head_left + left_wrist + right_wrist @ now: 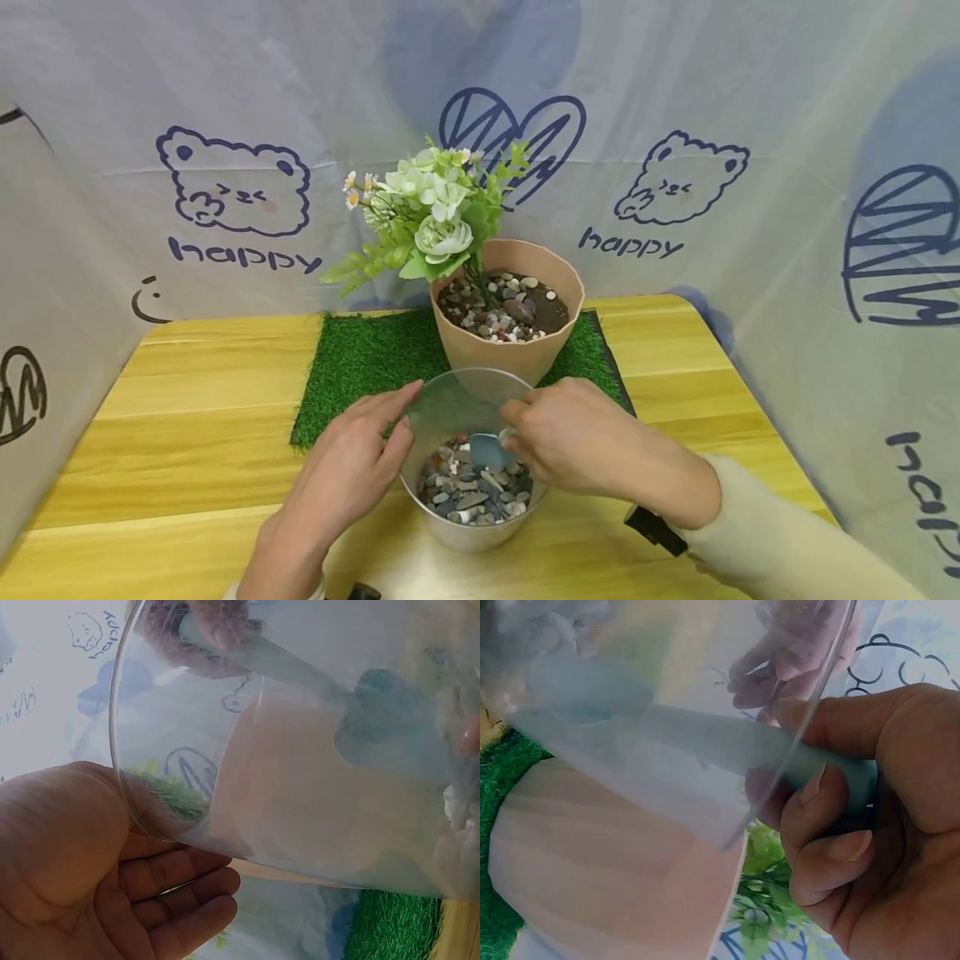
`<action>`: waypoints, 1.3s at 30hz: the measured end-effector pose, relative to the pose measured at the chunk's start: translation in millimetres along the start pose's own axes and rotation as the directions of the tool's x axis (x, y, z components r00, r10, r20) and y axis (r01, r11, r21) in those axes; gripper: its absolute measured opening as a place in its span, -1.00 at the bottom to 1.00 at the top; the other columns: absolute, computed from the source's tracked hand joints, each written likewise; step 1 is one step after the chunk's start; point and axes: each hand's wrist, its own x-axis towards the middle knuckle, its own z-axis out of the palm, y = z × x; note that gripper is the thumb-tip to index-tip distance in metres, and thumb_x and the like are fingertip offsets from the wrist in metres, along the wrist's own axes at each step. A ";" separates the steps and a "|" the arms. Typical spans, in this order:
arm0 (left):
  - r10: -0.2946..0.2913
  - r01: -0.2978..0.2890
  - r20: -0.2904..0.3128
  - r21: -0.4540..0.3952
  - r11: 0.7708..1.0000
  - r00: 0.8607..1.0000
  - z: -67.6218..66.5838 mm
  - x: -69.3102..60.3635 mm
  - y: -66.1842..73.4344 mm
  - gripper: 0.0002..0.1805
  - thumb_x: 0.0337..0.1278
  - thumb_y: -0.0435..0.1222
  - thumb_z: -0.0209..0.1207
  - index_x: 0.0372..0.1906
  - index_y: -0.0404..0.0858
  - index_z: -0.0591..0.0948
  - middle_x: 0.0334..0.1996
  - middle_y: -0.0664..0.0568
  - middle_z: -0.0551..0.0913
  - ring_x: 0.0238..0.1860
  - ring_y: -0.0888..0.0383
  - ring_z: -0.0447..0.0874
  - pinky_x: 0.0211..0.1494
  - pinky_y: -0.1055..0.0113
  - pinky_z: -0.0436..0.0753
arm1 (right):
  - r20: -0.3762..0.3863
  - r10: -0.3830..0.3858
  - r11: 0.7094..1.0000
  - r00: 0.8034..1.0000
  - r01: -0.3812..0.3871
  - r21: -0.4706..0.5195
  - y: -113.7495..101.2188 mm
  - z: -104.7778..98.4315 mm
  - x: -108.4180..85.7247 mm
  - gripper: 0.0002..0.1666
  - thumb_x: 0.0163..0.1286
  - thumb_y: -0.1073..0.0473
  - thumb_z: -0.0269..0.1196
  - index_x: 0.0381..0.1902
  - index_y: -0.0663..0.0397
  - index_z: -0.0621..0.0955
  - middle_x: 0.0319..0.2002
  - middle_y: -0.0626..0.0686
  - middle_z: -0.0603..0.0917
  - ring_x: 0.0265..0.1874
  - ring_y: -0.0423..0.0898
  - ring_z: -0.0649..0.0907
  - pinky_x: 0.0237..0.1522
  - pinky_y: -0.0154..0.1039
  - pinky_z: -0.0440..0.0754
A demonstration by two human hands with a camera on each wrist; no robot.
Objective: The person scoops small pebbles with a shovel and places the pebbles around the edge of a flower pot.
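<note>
A clear, frosted plastic bucket (480,533) holds grey, white and reddish pebbles (476,496) at its bottom. My left hand (352,458) rests against the bucket's left side near the rim; in the left wrist view its fingers (187,915) lie loosely extended along the outer wall. With curled fingers, my right hand (577,437) grips the handle of a small blue-green shovel (489,452) over the bucket's right side. The shovel tilts down, its blade (390,720) inside at the pebbles. Through the wall, the right wrist view shows the handle (720,739) in the fingers.
Behind the bucket, a pinkish-tan flowerpot (502,354) with soil, pebbles and artificial white-green flowers (442,204) stands on a green turf mat (375,358). The mat lies on a yellow wood-grain table (187,450). Printed fabric (360,100) hangs around the back and sides.
</note>
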 end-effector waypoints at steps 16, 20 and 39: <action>-0.004 0.004 -0.004 0.008 1.000 1.000 1.0 0.5 1.3 -0.50 0.49 -0.28 0.12 0.46 -0.14 0.56 0.32 -0.04 0.69 0.33 -0.08 0.65 0.36 -0.10 0.64 | 0.057 0.143 0.959 0.988 -0.152 0.238 1.6 -3.7 -3.2 -0.62 0.51 0.03 0.32 -0.53 -0.14 0.47 -0.70 -0.22 0.32 -0.72 -0.31 0.33 -0.63 -0.38 0.32; -0.009 0.009 -0.002 0.007 1.000 1.000 0.6 0.9 1.7 -0.50 0.50 -0.28 0.11 0.47 -0.13 0.57 0.32 -0.03 0.68 0.34 -0.08 0.65 0.37 -0.11 0.64 | 0.056 0.154 0.945 0.986 -0.164 0.282 3.6 -5.4 -4.1 -0.75 0.49 0.02 0.34 -0.42 -0.10 0.64 -0.66 -0.22 0.49 -0.68 -0.33 0.43 -0.57 -0.35 0.45; 0.001 -0.001 -0.006 0.005 1.000 1.000 1.1 0.1 0.6 -0.51 0.51 -0.27 0.10 0.46 -0.13 0.57 0.32 -0.03 0.69 0.33 -0.07 0.65 0.36 -0.09 0.65 | 0.072 0.185 0.907 0.980 -0.198 0.371 2.0 -1.6 -7.5 -0.81 0.50 0.00 0.35 -0.20 -0.02 0.76 -0.48 -0.18 0.73 -0.56 -0.34 0.60 -0.45 -0.36 0.60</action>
